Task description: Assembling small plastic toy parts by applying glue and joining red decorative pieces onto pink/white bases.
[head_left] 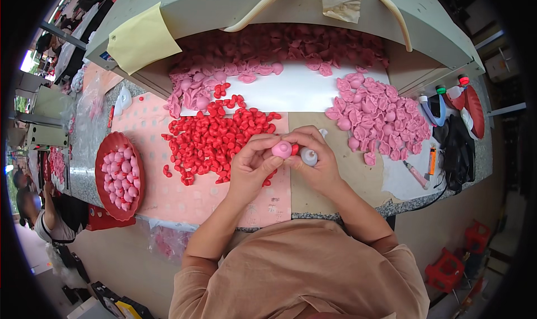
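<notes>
My left hand (250,165) is closed, thumb and fingers pinching a round pink hollow piece (281,149). Right against it, my right hand (323,171) is closed on a small whitish squeeze bottle (309,157). A small red piece (295,149) shows between the pink piece and the bottle, at my right fingertips. Behind and left of my hands spreads a heap of glossy red pieces (215,137). A large pile of thin-edged pink pieces (380,117) lies to the right. Far left stands a red scalloped bowl (140,193) holding pink balls with red parts.
A grey-green hooded cabinet (246,6) arches over the back, with more pink pieces beneath it. At right lie a glue tube (415,175), an orange-labelled item (432,161) and a black bag (460,151). Red stools (446,267) stand behind at right; another person (47,218) is at left.
</notes>
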Demonstrator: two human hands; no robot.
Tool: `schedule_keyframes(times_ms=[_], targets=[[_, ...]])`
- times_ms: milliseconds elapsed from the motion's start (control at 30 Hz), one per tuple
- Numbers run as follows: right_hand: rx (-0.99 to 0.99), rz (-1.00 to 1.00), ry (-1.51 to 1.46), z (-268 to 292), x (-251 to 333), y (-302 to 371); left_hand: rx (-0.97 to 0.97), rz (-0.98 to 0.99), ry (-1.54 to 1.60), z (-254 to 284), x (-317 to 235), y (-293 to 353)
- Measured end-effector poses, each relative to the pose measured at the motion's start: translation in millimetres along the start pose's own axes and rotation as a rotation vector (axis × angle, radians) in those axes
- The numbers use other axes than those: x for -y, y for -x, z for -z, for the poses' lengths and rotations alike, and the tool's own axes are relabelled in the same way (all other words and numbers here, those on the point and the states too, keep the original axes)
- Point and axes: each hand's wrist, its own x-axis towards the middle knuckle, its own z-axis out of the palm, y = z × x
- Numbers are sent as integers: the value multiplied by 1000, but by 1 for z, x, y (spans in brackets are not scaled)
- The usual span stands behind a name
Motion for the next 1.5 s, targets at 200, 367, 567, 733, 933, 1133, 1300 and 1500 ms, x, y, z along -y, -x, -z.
schedule_keyframes(times_ms=[200,367,567,733,933,1133,1300,1500], targets=[[-199,-432,-288,15,4,-2,-119,-172,-334,-1,-5,-3],[-254,-326,-86,31,-17,8,-97,-190,-349,1,-4,-4],[-120,-205,192,35,-15,16,-111,-195,-331,0,-5,-7],[67,-45,553,42,-7,19,-133,-168,-414,2,-5,-6],[-72,-86,475,42,1,20,-92,-132,-460,3,-2,-4],[-132,-406,-161,19,23,7,-101,-131,-422,-1,3,-2],[-23,-425,-250,5,28,-5,-87,-181,-432,-4,0,-1],[-53,-477,-274,-13,18,-13,-19,-192,-638,1,3,0]])
